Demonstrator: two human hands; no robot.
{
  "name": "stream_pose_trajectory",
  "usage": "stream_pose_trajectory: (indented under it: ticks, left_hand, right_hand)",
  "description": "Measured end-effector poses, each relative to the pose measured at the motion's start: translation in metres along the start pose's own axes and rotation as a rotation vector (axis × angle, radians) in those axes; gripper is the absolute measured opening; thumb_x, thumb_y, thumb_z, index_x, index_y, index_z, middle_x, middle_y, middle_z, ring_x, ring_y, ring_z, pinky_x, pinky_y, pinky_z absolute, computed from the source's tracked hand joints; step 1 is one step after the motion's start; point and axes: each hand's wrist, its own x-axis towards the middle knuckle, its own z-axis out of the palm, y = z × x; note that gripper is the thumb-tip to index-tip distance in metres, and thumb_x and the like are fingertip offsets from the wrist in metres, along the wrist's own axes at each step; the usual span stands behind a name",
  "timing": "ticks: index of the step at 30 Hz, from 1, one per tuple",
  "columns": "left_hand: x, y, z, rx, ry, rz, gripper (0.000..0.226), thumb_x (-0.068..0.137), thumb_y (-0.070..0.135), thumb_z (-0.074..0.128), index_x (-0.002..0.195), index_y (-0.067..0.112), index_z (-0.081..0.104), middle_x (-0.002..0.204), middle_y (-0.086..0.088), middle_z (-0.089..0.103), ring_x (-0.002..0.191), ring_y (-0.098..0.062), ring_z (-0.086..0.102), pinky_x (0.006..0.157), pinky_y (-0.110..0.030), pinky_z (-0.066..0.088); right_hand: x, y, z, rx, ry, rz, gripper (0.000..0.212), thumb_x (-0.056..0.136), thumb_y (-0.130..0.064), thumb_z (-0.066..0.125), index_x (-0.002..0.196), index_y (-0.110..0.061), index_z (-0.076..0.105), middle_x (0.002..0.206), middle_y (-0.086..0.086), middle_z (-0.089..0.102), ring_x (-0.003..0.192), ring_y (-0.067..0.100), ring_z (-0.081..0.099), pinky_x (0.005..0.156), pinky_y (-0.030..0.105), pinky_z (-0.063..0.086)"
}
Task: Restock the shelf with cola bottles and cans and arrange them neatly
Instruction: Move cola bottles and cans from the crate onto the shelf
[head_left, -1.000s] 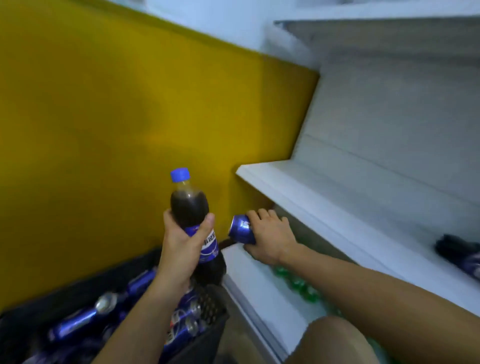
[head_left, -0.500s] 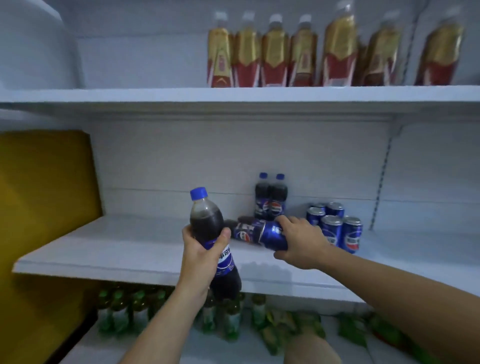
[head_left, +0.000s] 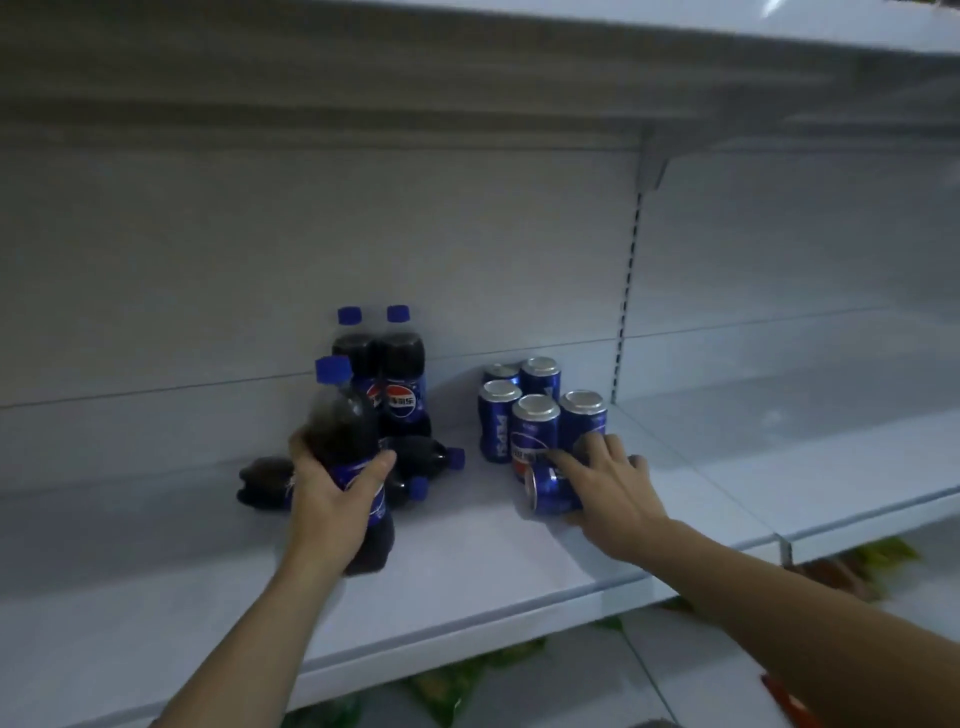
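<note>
My left hand (head_left: 332, 499) grips a cola bottle (head_left: 345, 441) with a blue cap, held upright and slightly tilted over the white shelf (head_left: 467, 561). Behind it two cola bottles (head_left: 395, 384) stand at the back wall, and two more bottles (head_left: 415, 467) lie on their sides. My right hand (head_left: 608, 488) holds a blue cola can (head_left: 545, 491) on its side on the shelf, just in front of a cluster of several upright blue cans (head_left: 535, 415).
A shelf upright with slots (head_left: 626, 291) divides this bay from the bay to the right (head_left: 779, 467). An upper shelf (head_left: 467, 62) overhangs closely. Green and yellow packets (head_left: 457, 686) lie on the level below the shelf edge.
The view swung from the yellow wall and crate to the shelf. Both hands moved forward over it: the bottle reached the lying bottles, and the can came down on its side before the cans.
</note>
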Motion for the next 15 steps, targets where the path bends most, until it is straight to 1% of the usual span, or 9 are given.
stream_pose_trajectory:
  ticks: [2,6,9,12,15]
  left_hand:
    - [0.013,-0.009,-0.001,0.02,0.027,0.017,0.071,0.085,0.02,0.078,0.142,0.018,0.036,0.125,0.001,0.054,0.115,-0.018,0.052,0.103,-0.037,0.041]
    - [0.032,-0.02,-0.007,0.064,0.055,0.042,0.074,0.086,0.023,0.077,0.146,0.021,0.034,0.128,0.004,0.052,0.118,-0.017,0.051,0.106,-0.038,0.04]
    - [0.041,-0.03,-0.016,0.085,0.095,0.028,0.073,0.087,0.025,0.077,0.146,0.022,0.034,0.135,-0.003,0.055,0.122,-0.024,0.054,0.105,-0.044,0.044]
    - [0.043,-0.036,-0.025,0.097,0.114,0.009,0.075,0.087,0.024,0.076,0.148,0.026,0.032,0.14,-0.006,0.053,0.126,-0.027,0.054,0.106,-0.049,0.045]
    - [0.043,-0.037,-0.029,0.11,0.104,-0.005,0.075,0.087,0.025,0.077,0.147,0.028,0.032,0.138,-0.003,0.054,0.123,-0.026,0.055,0.101,-0.044,0.046]
  right_hand:
    - [0.01,0.0,0.006,-0.052,0.015,-0.001,0.081,0.082,-0.037,0.072,0.15,-0.04,0.028,0.142,0.005,0.033,0.126,0.03,0.035,0.096,0.047,0.039]
    - [0.025,-0.002,0.01,-0.082,-0.004,-0.018,0.08,0.082,-0.04,0.073,0.149,-0.036,0.03,0.143,0.003,0.034,0.13,0.029,0.034,0.095,0.049,0.039]
    - [0.027,0.0,0.01,-0.07,-0.013,-0.023,0.08,0.083,-0.042,0.073,0.15,-0.034,0.03,0.144,0.002,0.036,0.13,0.028,0.035,0.095,0.048,0.039]
    - [0.023,0.0,0.009,-0.069,0.002,-0.023,0.08,0.086,-0.038,0.072,0.15,-0.035,0.026,0.143,0.003,0.037,0.129,0.028,0.037,0.095,0.047,0.04]
    - [0.02,-0.004,0.008,-0.06,-0.018,-0.03,0.084,0.087,-0.029,0.071,0.152,-0.037,0.019,0.144,0.005,0.035,0.13,0.029,0.036,0.099,0.049,0.039]
